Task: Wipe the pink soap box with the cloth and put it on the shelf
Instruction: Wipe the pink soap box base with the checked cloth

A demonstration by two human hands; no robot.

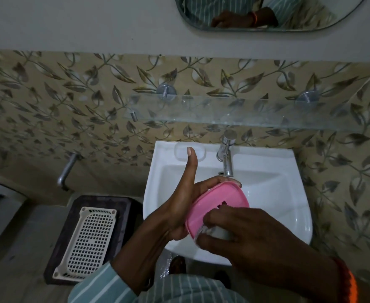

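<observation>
The pink soap box (218, 202) is tilted on its side above the white sink (267, 189). My left hand (179, 206) holds it from the left, fingers curled round its far rim and thumb pointing up. My right hand (245, 235) presses a small pale cloth (214, 231) against the box's lower near edge; most of the cloth is hidden under the fingers. The glass shelf (241, 113) is fixed to the leaf-patterned wall above the sink, with nothing on it.
A chrome tap (226, 156) stands at the back of the sink, a clear soap dish (189, 153) left of it. A white perforated basket (87, 241) lies on a dark stool at lower left. A mirror (265, 12) hangs above.
</observation>
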